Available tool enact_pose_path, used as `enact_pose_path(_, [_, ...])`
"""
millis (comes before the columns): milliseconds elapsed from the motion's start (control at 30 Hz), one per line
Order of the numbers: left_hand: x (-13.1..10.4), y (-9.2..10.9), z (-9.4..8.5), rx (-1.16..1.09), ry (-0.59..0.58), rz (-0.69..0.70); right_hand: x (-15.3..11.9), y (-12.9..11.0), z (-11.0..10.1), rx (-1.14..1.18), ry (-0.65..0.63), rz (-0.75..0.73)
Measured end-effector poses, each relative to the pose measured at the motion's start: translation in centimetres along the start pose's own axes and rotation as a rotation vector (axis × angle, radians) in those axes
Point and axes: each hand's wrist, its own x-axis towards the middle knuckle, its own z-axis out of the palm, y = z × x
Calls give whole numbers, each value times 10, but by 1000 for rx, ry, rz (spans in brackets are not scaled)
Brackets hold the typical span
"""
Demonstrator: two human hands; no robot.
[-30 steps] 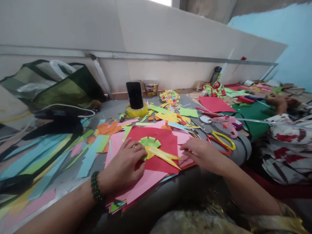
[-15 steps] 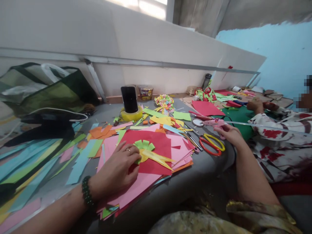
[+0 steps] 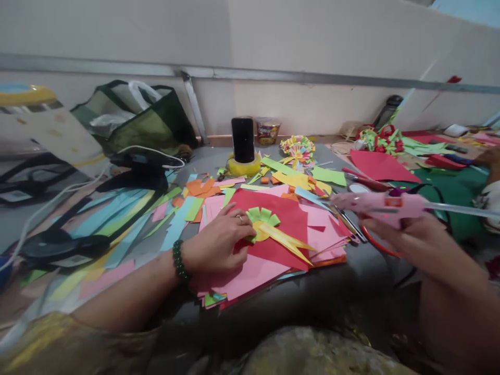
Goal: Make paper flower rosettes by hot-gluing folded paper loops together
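Note:
My left hand [image 3: 222,240] rests on the red paper sheet [image 3: 289,208], its fingers closed on the left edge of a paper rosette [image 3: 264,217]. The rosette has light green folded petals, a yellow centre and yellow ribbon-like tails pointing right. Under the red sheet lies a stack of pink papers [image 3: 253,273]. To the right, my right hand [image 3: 425,250] grips a pink hot glue gun [image 3: 375,205] with a clear glue stick out of its back; its nozzle points left, above the table and apart from the rosette. Partly covered by this hand are red-handled scissors [image 3: 380,244].
A phone [image 3: 242,139] stands in a yellow tape roll [image 3: 244,165] at the back, beside a cup [image 3: 267,130]. Paper strips [image 3: 128,208] and a green bag [image 3: 156,120] are on the left. A finished-looking paper flower ball [image 3: 297,148] sits behind the scraps. A co-worker's hand [image 3: 490,159] shows at far right.
My right hand has lifted the glue gun from beside the scissors and brought it nearer to me. The view has turned left. My left hand stays at the rosette.

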Motion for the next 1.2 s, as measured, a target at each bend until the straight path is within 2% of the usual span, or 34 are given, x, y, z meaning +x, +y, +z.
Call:
enact_pose_path(100, [0, -1, -1, -7, -23, -2, 1, -33, 27, 202, -354, -141])
enact_pose_path(200, [0, 0, -1, 9, -25, 4, 6, -45, 53, 163, -481, -139])
enact_pose_path(300, [0, 1, 0, 21, -17, 11, 12, -47, 71, 23, -466, -144])
enact_pose_path(400, [0, 1, 1, 23, -8, 22, 17, -47, 80, -103, -470, -118])
enact_pose_path(667, [0, -1, 5, 24, 6, 25, 19, -55, 78, -138, -501, -64])
enact_pose_path(800, [0, -1, 4, 28, 9, 35, 18, -55, 79, -176, -466, -37])
enact_pose_path(967, [0, 0, 3, 35, 3, 30, 18, -54, 80, -155, -526, -57])
enact_pose_path(1100, [0, 0, 3, 36, 5, 32, 17, -54, 80, -181, -510, -14])
enact_pose_path(1200, [0, -1, 4, 35, 17, 22, 17, -54, 81, -137, -513, -60])
